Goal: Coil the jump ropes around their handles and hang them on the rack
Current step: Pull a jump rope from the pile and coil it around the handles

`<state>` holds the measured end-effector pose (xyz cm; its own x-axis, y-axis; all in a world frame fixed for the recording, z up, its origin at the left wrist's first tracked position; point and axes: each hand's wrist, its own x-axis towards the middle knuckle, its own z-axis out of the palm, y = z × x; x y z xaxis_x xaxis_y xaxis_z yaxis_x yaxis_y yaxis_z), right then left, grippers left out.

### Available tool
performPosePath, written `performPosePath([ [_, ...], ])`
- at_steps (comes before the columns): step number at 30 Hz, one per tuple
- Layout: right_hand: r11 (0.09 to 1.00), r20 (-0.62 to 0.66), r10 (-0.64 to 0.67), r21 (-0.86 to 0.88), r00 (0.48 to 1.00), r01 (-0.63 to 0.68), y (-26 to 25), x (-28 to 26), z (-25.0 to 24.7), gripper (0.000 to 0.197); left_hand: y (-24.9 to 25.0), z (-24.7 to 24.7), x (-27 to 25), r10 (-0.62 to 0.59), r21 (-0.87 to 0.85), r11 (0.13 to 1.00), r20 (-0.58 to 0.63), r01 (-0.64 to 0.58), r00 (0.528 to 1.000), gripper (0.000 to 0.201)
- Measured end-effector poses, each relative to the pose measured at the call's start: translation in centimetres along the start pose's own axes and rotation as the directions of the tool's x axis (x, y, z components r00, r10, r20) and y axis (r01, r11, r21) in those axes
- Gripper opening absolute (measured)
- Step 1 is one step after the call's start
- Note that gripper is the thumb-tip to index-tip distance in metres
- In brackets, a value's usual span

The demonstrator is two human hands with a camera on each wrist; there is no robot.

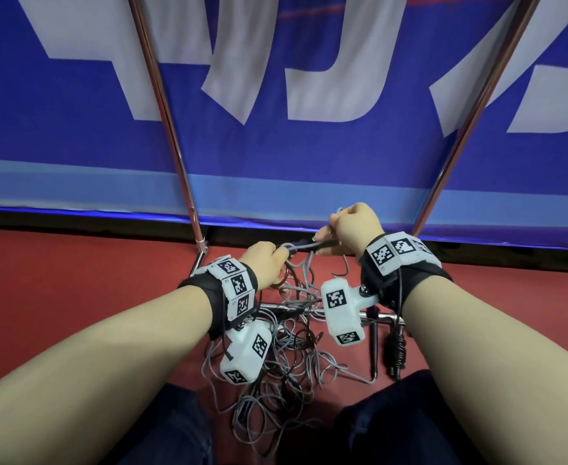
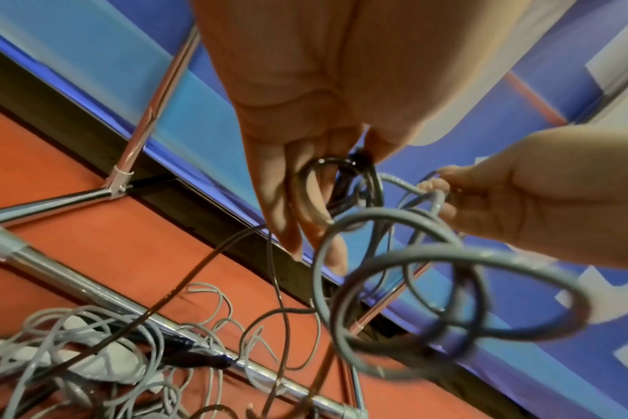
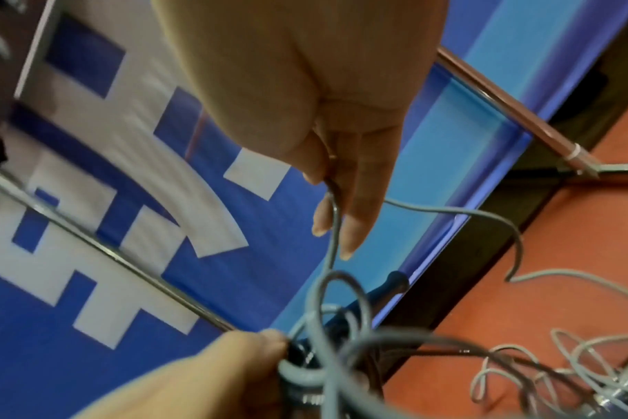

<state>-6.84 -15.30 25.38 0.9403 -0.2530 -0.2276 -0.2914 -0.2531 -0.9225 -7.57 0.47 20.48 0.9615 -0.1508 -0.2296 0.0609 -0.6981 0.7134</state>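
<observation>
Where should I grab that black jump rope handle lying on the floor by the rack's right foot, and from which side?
Take the black handle around its ribbed middle, coming down from above. It lies flat on the red floor beside the rack's base bar, roughly parallel to it, so fingers probably fit best closing across its width from the open right side.

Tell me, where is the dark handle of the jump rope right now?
In the head view the dark handle is held up above the red floor, between the left hand and the right hand, over the tangled grey ropes.
</observation>
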Motion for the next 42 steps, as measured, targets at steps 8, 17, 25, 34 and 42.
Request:
performPosePath([
  [8, 1.000, 0.012, -0.025, -0.008, 1.000, 0.025, 0.8, 0.2, -0.7, 0.022, -1.2, -0.6, -0.3, 0.030, -0.139, 0.990, 0.125, -0.012, 0.992, 0.038],
  [17, 0.915, 0.292, -0.063, 0.399, 0.954, -0.062, -1.3, -2.2, 0.3, 0.008, 1.0, 0.1, -1.0, 0.105, -0.126, 0.988, 0.089, -0.093, 0.990, 0.019],
  [25, 0.939, 0.316, -0.053, 0.337, 0.947, -0.060, -2.0, -2.7, 0.6, 0.014, 0.9, -0.4, -1.0, 0.093, -0.102, 0.991, 0.112, -0.082, 0.989, 0.016],
  [34, 0.989, 0.122, -0.022, -0.142, 0.992, 0.040, -1.1, -1.1, 0.6, 0.023, 0.8, 0.6, -1.1, 0.006, 0.137, 0.990, 0.133, -0.024, 0.991, 0.010],
  [42, 0.992, -0.023, -0.010, -0.124, 1.000, 0.007, -0.4, 0.1, -0.6, 0.018, 0.6, 0.4, -0.6, 0.051, -0.172, 0.985, 0.110, -0.032, 0.993, 0.016],
])
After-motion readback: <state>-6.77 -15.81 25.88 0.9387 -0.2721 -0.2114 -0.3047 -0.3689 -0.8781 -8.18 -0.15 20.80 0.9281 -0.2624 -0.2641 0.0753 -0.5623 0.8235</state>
